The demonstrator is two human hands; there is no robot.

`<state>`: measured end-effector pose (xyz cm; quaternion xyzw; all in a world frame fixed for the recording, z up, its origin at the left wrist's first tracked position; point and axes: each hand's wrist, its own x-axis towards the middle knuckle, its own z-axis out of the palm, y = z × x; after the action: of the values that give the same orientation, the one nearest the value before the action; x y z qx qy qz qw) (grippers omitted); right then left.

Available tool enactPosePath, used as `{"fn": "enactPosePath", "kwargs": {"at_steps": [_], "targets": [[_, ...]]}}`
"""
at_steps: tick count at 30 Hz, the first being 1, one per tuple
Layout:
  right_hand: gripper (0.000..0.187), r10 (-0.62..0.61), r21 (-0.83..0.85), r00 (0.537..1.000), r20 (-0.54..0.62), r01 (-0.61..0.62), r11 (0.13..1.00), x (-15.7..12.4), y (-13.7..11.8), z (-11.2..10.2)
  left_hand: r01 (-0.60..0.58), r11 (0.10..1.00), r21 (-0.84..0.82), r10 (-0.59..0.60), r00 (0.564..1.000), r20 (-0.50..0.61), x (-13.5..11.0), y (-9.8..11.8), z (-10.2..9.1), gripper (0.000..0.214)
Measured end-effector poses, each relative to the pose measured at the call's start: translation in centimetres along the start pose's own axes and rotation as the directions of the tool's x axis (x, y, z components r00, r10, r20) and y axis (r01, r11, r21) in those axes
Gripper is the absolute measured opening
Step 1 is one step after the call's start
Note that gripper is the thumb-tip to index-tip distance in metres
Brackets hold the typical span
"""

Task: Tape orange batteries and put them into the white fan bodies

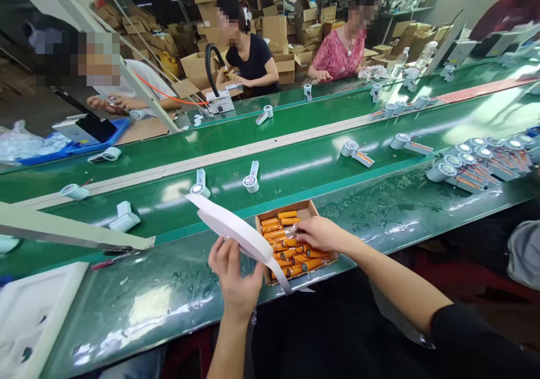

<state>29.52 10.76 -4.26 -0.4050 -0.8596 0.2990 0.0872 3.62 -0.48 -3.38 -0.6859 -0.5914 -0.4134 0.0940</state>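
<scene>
My left hand [234,275] is closed on a curved white plastic strip [236,230] and holds it up over the green worktop [169,289]. Just to its right, my right hand [318,234] reaches into a small cardboard box [312,206] full of orange cylindrical cells [280,224]. Its fingers are pinched on something among the cells that I cannot make out. The white strip hides part of the box's left side.
Several white round-headed devices [251,183] lie along the green conveyor belt [295,171], with a cluster of them [472,162] at the right. A white tray [29,311] sits at the near left. Three people sit across the belt, with stacked cartons [278,30] behind them.
</scene>
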Motion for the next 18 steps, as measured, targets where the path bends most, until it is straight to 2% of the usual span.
{"fn": "enactPosePath", "kwargs": {"at_steps": [1, 2, 3, 4, 5, 6, 7, 8, 10, 12, 16, 18], "targets": [[0.025, 0.043, 0.222, 0.994, -0.101, -0.020, 0.975, -0.2, 0.2, -0.4, -0.059, 0.998, 0.018, 0.060, 0.998, -0.026, -0.3, 0.3, 0.1, 0.086], [0.029, 0.116, 0.482, 0.971, -0.209, -0.001, 0.876, -0.5, 0.3, -0.7, -0.117, 0.993, 0.034, 0.118, 0.992, -0.040, -0.5, 0.5, 0.1, 0.082], [0.032, 0.206, 0.712, 0.934, -0.291, 0.068, 0.699, -0.9, 0.2, -1.1, -0.158, 0.987, 0.043, 0.159, 0.987, -0.037, -0.7, 0.6, 0.1, 0.080], [0.035, 0.285, 0.857, 0.899, -0.333, 0.163, 0.489, -1.2, -0.1, -1.4, -0.179, 0.983, 0.046, 0.180, 0.984, -0.017, -0.8, 0.6, 0.1, 0.078], [0.037, 0.330, 0.919, 0.878, -0.347, 0.248, 0.308, -1.5, -0.6, -1.6, -0.189, 0.981, 0.048, 0.189, 0.982, 0.007, -0.7, 0.5, 0.2, 0.077], [0.042, 0.345, 0.937, 0.872, -0.348, 0.307, 0.169, -1.8, -1.3, -1.7, -0.197, 0.979, 0.052, 0.196, 0.980, 0.029, -0.7, 0.3, 0.2, 0.075], [0.048, 0.338, 0.938, 0.876, -0.343, 0.338, 0.076, -2.1, -2.0, -1.7, -0.209, 0.976, 0.057, 0.207, 0.977, 0.046, -0.5, 0.1, 0.3, 0.074], [0.054, 0.323, 0.936, 0.884, -0.339, 0.350, 0.024, -2.3, -2.8, -1.6, -0.227, 0.972, 0.063, 0.223, 0.973, 0.059, -0.4, 0.0, 0.3, 0.073], [0.058, 0.303, 0.938, 0.892, -0.334, 0.345, 0.019, -2.7, -4.1, -1.4, -0.266, 0.961, 0.074, 0.260, 0.962, 0.080, -0.1, -0.2, 0.4, 0.069], [0.051, 0.287, 0.939, 0.894, -0.345, 0.327, 0.107, -3.3, -4.9, -1.4, -0.297, 0.952, 0.079, 0.287, 0.951, 0.116, 0.2, -0.1, 0.3, 0.065], [0.032, 0.181, 0.847, 0.902, -0.393, 0.278, 0.454, -4.8, -5.1, -2.8, -0.360, 0.926, 0.111, 0.335, 0.922, 0.196, 0.4, 0.3, -0.3, 0.057], [0.031, 0.163, 0.758, 0.903, -0.399, 0.224, 0.613, -5.5, -4.8, -3.8, -0.389, 0.910, 0.140, 0.354, 0.908, 0.225, 0.5, 0.4, -0.5, 0.055]]}}
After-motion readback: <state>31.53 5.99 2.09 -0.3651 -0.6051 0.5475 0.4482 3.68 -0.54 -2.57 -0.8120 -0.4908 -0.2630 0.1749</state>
